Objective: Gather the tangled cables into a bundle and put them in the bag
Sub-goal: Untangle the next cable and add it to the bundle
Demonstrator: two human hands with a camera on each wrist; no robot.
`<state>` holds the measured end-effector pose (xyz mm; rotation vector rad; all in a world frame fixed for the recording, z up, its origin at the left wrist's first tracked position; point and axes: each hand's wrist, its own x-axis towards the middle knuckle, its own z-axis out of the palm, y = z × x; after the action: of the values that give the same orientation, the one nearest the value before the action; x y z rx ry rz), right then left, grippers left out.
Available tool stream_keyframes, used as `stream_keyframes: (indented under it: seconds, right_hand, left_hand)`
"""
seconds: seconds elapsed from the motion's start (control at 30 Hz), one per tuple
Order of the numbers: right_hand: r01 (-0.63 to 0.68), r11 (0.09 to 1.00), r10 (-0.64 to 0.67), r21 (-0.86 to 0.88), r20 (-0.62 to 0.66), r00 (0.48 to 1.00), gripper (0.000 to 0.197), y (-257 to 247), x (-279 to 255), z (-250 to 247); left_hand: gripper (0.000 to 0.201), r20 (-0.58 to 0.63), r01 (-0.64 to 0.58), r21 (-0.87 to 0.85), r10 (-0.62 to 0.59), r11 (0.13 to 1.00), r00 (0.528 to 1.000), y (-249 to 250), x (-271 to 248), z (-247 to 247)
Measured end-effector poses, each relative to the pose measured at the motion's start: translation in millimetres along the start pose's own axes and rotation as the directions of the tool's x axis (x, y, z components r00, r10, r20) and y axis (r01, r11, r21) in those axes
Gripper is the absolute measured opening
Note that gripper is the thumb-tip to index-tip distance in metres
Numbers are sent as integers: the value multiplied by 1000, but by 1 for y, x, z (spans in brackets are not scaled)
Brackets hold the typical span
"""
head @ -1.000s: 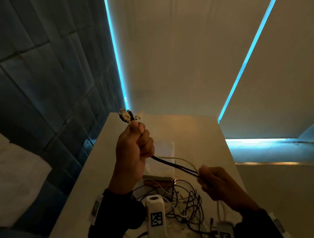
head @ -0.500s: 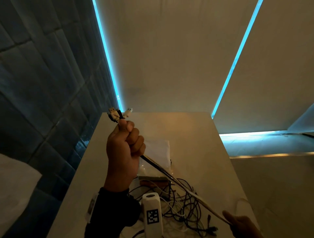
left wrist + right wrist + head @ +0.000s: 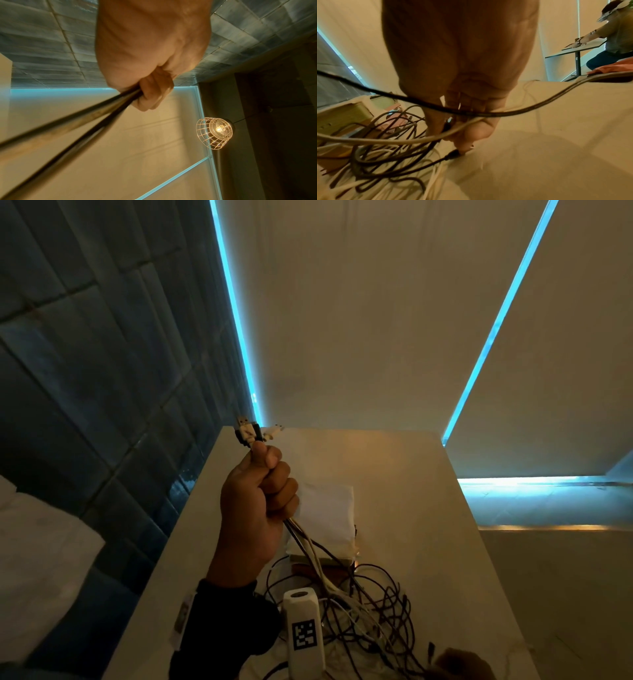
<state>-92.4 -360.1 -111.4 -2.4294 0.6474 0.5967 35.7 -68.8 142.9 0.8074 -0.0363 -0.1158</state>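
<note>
White and black cables (image 3: 310,546) trail from the left grip's (image 3: 255,501) fist; right grip (image 3: 462,121) pinches strands.

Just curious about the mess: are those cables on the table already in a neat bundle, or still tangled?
Still tangled. The left hand grips several plug ends, but the cables sprawl in loose crossing loops on the table.

A dim indoor room, of what sort is hard to say. A wall (image 3: 85,354) of dark blue-grey tiles meets pale panels (image 3: 359,320) edged with cyan light strips (image 3: 236,313). A caged bulb lamp (image 3: 215,133) glows warm. A pale table (image 3: 411,501) stands against the panels. Well apart, another person (image 3: 614,36) sits at a second table (image 3: 576,50).
</note>
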Motion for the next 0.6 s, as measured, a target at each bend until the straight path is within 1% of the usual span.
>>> stream_keyframes:
  seconds: [0.03, 0.07, 0.1, 0.13, 0.17, 0.2, 0.23, 0.27, 0.33, 0.37, 0.43, 0.47, 0.5, 0.53, 0.6]
  right_hand:
    - [-14, 998, 15, 66, -11, 1000, 28, 0, 5, -1]
    - [-51, 998, 50, 41, 38, 998, 32, 16, 10, -2]
    - [68, 998, -66, -19, 82, 994, 35, 15, 17, -6]
    - [73, 997, -70, -10, 157, 985, 38, 9, 19, -5]
    - [70, 997, -74, 31, 168, 983, 41, 8, 21, -7]
    - [42, 997, -55, 67, 209, 976, 40, 8, 22, -15]
    - [46, 990, -73, 132, 208, 975, 38, 11, 26, -23]
    - [71, 988, -93, 134, 162, 982, 36, 9, 27, -29]
    - [168, 974, -187, 152, 117, 975, 38, -5, 17, -44]
    - [224, 957, -236, 182, 48, 971, 37, -11, 19, -48]
    - [333, 913, -318, 236, -99, 943, 24, -29, 15, -59]
    - [383, 882, -354, 274, -151, 923, 15, -41, 11, -65]
    - [441, 839, -394, 318, -204, 896, 9, -53, 10, -70]
    - [492, 783, -426, 381, -249, 870, 9, -68, 6, -76]
    - [576, 635, -474, 514, -329, 817, 10, -99, -4, -87]
  left_hand:
    - [39, -3, -6, 3, 6, 1000, 1000, 1, -1, -1]
    - [37, -7, -13, 6, 13, 1000, 1000, 2, -1, -2]
    - [36, -10, -20, 9, 20, 1000, 1000, 2, -1, -3]
    - [34, -12, -27, 13, 27, 1000, 1000, 3, -1, -4]
    - [33, -13, -31, 16, 31, 999, 999, 3, -1, -4]
    - [33, -13, -34, 20, 34, 999, 999, 3, -2, -4]
    - [32, -11, -38, 24, 38, 999, 999, 3, -2, -4]
    - [31, -9, -42, 31, 43, 999, 999, 2, -3, -4]
    - [31, -4, -49, 50, 49, 998, 999, 2, -4, -3]
    - [33, -2, -50, 62, 50, 997, 999, 1, -4, -3]
    - [36, 3, -45, 90, 45, 995, 999, -2, -5, -1]
    - [37, 5, -41, 107, 40, 993, 999, -3, -5, 0]
    - [37, 5, -36, 128, 36, 991, 999, -5, -6, 1]
    - [36, 5, -32, 151, 31, 988, 999, -7, -7, 2]
    - [34, 9, -26, 200, 25, 979, 1000, -10, -8, 6]
